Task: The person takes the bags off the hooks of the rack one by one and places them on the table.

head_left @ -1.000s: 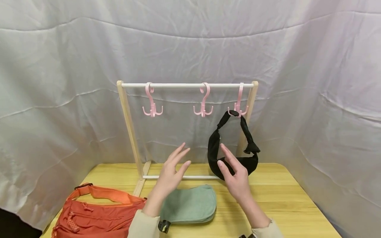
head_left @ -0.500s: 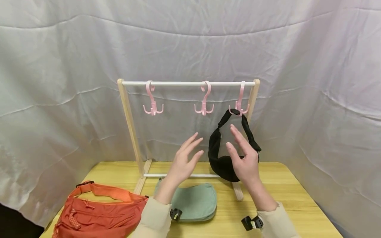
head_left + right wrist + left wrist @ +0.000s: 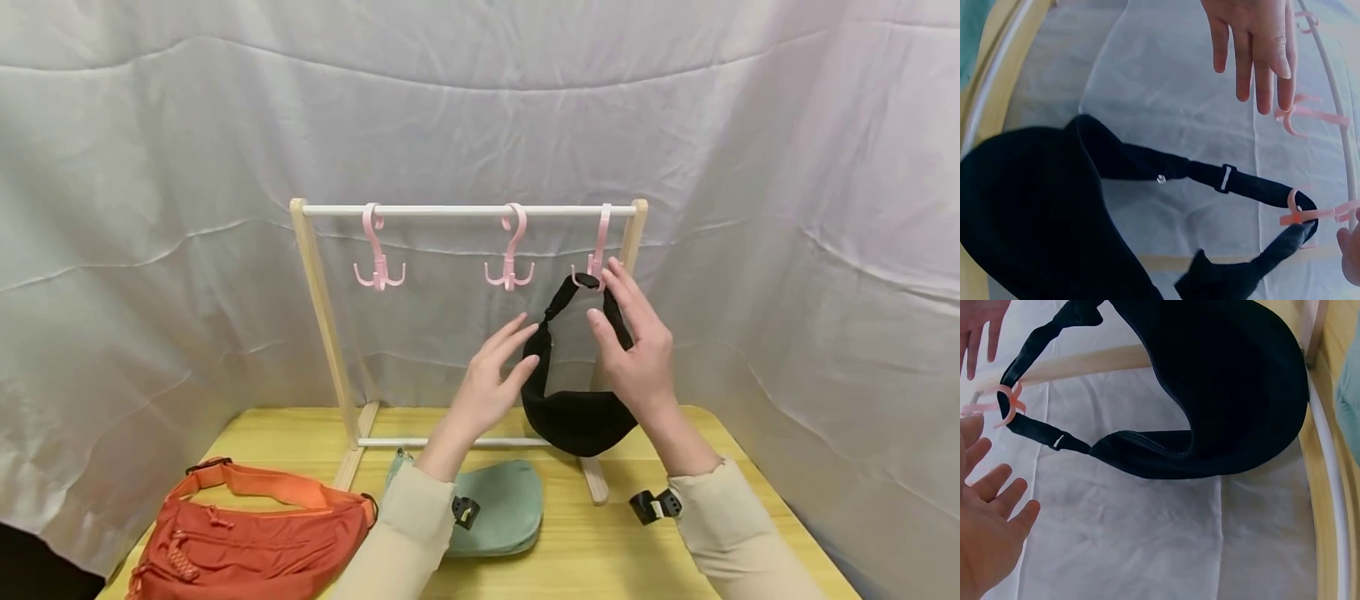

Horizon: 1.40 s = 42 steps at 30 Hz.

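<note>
A black shoulder bag point(image 3: 581, 421) hangs by its strap from the right-hand pink hook point(image 3: 598, 258) on the rack. My right hand point(image 3: 643, 358) is raised at the strap's right side, fingers straight, fingertips close to that hook, and it overlaps part of the bag in the head view. Left of the bag, my left hand point(image 3: 491, 383) has its fingers spread and nothing in them. In the left wrist view the strap point(image 3: 1035, 353) loops over the hook, and the left hand point(image 3: 991, 519) is open beside it. The right wrist view shows the bag's strap buckle point(image 3: 1225, 179).
Two more pink hooks, one in the middle point(image 3: 510, 265) and one at left point(image 3: 378, 265), hang on the white bar point(image 3: 442, 211). On the wooden table lie a green pouch point(image 3: 502, 508), partly behind my left sleeve, and an orange-red waist bag point(image 3: 255, 542).
Both hands have moved up and to the right, the right one rising to the hook's height. The black bag stays on its hook, turned slightly. The other bags lie where they were.
</note>
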Each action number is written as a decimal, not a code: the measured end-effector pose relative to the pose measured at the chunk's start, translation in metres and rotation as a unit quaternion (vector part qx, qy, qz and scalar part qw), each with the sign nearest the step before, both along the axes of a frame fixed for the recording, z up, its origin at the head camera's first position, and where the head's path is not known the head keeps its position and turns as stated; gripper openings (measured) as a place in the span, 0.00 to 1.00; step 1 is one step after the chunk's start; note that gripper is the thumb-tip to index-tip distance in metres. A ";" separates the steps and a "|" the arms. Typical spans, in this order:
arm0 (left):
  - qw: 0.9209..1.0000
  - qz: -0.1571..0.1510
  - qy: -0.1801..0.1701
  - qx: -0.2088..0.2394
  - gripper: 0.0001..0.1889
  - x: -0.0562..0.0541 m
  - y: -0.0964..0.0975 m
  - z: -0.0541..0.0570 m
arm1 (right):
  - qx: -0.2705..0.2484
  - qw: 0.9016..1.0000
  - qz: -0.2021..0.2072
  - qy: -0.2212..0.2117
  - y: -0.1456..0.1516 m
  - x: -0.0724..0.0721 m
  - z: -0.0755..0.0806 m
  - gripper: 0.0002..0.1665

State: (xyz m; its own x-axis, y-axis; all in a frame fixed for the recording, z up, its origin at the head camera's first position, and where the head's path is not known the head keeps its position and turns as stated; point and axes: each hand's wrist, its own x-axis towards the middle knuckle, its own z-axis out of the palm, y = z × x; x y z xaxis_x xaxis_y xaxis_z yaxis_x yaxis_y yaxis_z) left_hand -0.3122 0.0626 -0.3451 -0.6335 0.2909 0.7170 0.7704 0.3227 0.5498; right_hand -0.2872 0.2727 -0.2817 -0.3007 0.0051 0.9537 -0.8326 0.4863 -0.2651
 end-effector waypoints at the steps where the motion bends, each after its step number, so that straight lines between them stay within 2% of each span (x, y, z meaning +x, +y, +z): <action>1: 1.000 -0.003 0.004 0.002 0.24 -0.002 0.002 0.001 | 0.004 1.000 -0.003 0.002 0.002 -0.002 0.002 0.31; 7: 0.999 -0.011 0.024 0.021 0.23 -0.015 0.012 0.009 | 0.038 0.999 -0.017 0.023 0.009 -0.013 0.017 0.27; 16: 0.999 -0.022 0.024 0.015 0.24 -0.027 0.023 0.029 | 0.098 0.992 -0.043 0.059 0.021 -0.032 0.046 0.30; 23: 1.000 -0.013 0.017 -0.001 0.25 -0.035 0.033 0.039 | 0.151 0.983 -0.087 0.050 0.033 -0.043 0.062 0.33; 28: 1.000 -0.015 0.003 -0.003 0.26 -0.043 0.039 0.043 | 0.166 0.981 -0.095 0.038 0.042 -0.052 0.072 0.33; 38: 1.000 -0.006 -0.022 -0.011 0.27 -0.053 0.050 0.045 | 0.196 0.978 -0.072 -0.005 0.060 -0.063 0.088 0.36; 42: 0.999 -0.008 -0.039 0.002 0.28 -0.057 0.056 0.049 | 0.210 0.976 -0.054 0.011 0.062 -0.070 0.093 0.37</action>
